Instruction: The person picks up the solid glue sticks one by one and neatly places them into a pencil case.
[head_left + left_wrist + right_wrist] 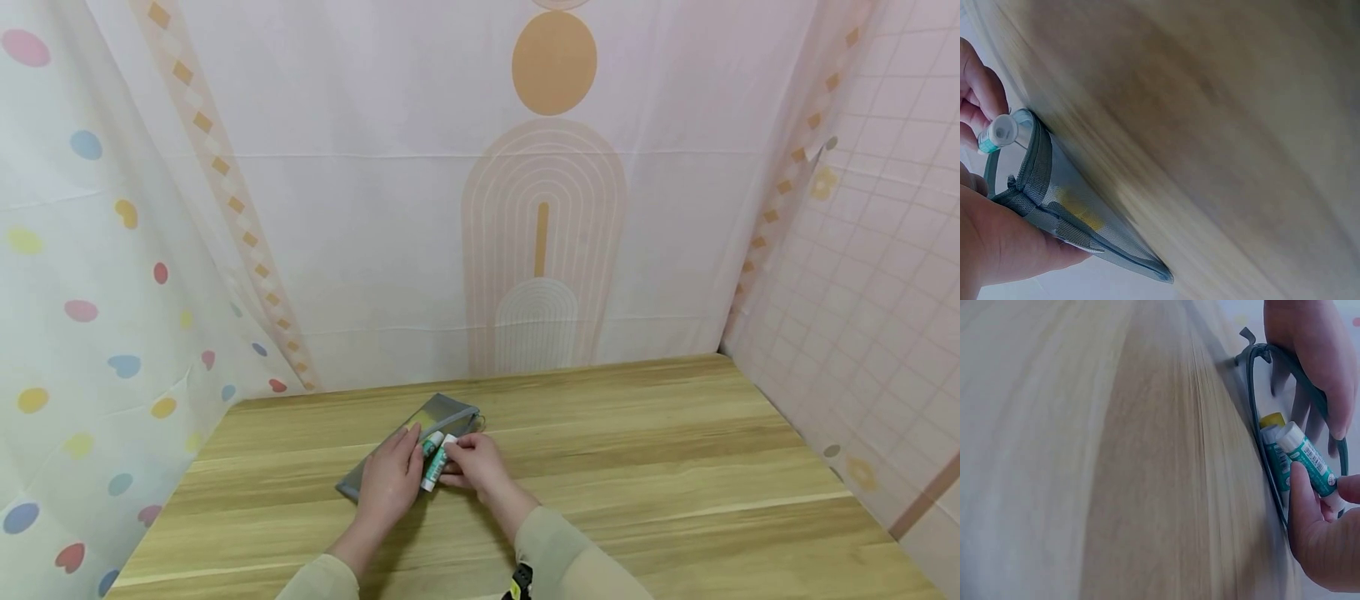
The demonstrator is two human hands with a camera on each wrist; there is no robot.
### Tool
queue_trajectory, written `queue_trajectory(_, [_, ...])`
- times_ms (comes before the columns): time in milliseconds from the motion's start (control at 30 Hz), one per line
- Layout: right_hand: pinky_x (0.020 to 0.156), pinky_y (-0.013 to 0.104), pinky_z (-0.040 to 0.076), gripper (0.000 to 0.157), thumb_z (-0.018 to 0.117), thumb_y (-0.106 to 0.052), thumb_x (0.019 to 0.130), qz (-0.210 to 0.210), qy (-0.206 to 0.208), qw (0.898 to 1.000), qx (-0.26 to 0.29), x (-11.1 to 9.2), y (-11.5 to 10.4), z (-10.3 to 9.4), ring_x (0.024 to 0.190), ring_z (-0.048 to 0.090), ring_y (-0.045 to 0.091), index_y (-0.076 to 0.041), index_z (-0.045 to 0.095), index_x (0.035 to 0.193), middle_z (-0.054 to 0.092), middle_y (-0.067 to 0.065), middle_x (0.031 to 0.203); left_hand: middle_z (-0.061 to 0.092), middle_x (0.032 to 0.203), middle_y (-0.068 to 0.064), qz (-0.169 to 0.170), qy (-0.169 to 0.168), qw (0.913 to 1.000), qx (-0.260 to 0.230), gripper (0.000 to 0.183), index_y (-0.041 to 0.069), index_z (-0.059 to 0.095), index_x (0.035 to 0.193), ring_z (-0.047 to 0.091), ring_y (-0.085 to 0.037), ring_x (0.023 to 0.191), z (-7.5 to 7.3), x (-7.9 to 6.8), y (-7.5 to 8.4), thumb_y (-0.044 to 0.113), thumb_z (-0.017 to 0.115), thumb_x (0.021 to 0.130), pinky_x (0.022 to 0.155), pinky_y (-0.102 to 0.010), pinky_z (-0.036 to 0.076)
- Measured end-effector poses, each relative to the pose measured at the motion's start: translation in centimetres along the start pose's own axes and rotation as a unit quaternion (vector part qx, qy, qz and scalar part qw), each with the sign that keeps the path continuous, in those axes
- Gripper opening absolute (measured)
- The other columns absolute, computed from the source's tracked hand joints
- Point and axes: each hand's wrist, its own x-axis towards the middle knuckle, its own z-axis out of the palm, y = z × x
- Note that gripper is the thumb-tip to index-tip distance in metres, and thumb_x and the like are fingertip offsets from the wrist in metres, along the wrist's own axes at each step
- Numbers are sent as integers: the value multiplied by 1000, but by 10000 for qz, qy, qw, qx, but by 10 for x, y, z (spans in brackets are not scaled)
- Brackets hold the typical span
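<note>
My left hand (390, 477) grips a grey zippered mesh pouch (444, 407) by the edge of its mouth. The pouch lies tilted on the table, its zipper open and its mouth held wide. My right hand (483, 468) pinches a white and green glue stick (1311, 460) between thumb and fingers at the pouch's mouth. Just behind that one, a second green glue stick (1277, 464) is inside the pouch. Beside it shows a yellow item (1272, 420), seen through the mesh as a yellow patch (1079, 207) in the left wrist view.
The wood-grain table (660, 467) extends out to both sides of the hands. A patterned cloth (375, 250) hangs along its back edge, with more cloth at left and right. A dark band with a yellow mark (519, 582) sits at my right sleeve.
</note>
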Motion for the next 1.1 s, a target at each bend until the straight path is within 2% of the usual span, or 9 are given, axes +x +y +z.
queue_trajectory(500, [70, 33, 60, 31, 60, -5, 97, 472, 260, 9985, 85, 7, -1, 8, 65, 64, 15, 15, 51, 120, 60, 14, 87, 59, 131, -27, -46, -28, 10000, -23, 38, -1, 59, 135, 55, -43, 122, -1, -1, -2, 12, 54, 100, 96, -66, 40])
queue_trajectory(667, [69, 32, 60, 27, 60, -3, 96, 545, 377, 9978, 78, 9, -2, 12, 61, 62, 13, 14, 52, 115, 59, 11, 81, 59, 131, -26, -80, -58, 10000, 3, 37, -1, 59, 135, 55, -43, 122, -2, -1, -1, 12, 53, 100, 95, -66, 39])
queue_trajectory(933, [63, 31, 59, 15, 62, -3, 95, 393, 563, 9969, -376, 13, -1, 17, 55, 59, 10, 8, 55, 101, 58, 9, 71, 59, 131, -26, -71, -80, 9999, 8, 37, -1, 59, 135, 55, -43, 122, -3, -1, -1, 12, 53, 100, 96, -67, 39])
queue_trajectory(1100, [62, 30, 59, 12, 62, -3, 94, 389, 577, 9966, -442, 14, -2, 20, 53, 60, 10, 7, 55, 97, 57, 8, 68, 59, 131, -26, -60, -94, 9999, 19, 37, -1, 59, 135, 54, -43, 122, -3, -2, -1, 12, 53, 100, 95, -68, 39])
